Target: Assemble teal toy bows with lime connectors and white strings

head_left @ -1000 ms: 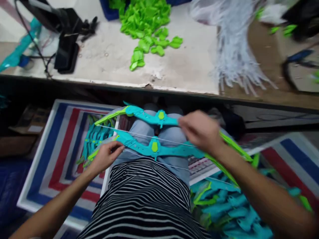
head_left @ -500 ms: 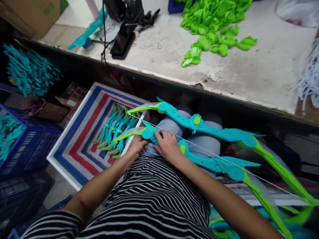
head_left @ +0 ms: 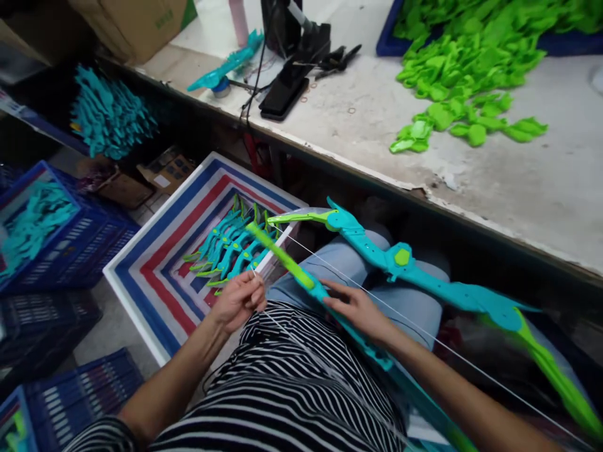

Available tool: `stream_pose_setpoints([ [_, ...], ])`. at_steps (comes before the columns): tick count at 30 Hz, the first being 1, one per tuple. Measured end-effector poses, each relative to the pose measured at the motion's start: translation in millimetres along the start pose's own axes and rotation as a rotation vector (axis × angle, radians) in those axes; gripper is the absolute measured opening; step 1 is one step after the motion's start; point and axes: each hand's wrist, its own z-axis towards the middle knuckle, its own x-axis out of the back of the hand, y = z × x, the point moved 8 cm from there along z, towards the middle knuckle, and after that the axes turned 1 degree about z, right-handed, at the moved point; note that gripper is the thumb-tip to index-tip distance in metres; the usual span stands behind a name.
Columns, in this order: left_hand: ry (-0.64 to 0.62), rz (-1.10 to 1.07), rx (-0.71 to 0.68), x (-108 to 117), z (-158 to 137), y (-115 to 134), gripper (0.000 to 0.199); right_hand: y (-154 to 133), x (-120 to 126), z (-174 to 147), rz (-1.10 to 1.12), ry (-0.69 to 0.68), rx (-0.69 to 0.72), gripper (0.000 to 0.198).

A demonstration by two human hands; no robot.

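Two teal and lime-green toy bows lie across my lap. The nearer toy bow (head_left: 334,307) is tilted on its edge against my striped shirt. My right hand (head_left: 355,307) grips its teal limb near the green tip, fingers over the upper side. My left hand (head_left: 239,298) pinches a thin white string (head_left: 287,333) just left of that bow; the string runs down toward the lower right. Beyond, the farther toy bow (head_left: 424,279) rests flat over my knees, its own white string stretched along it. Neither hand touches that one.
A striped-lined box (head_left: 155,270) at left holds several finished bows. On the workbench (head_left: 367,138) are a phone (head_left: 284,98), a heap of green parts (head_left: 471,75) and a teal piece (head_left: 226,66). Blue crates (head_left: 94,232) of teal parts stand at far left.
The nearer bow has turned from flat to edge-on, its right end swinging down toward me. My left hand has moved off its limb, drawing the string left. The view has shifted left.
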Motion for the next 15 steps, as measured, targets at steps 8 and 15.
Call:
stream_pose_setpoints([
  [8,0.030,0.210,-0.122,-12,41,53,0.042,15,7,-13,0.216,0.007,-0.246,0.087],
  [15,0.126,0.237,-0.273,-16,49,78,0.033,14,7,-12,0.193,0.020,-0.260,0.088],
])
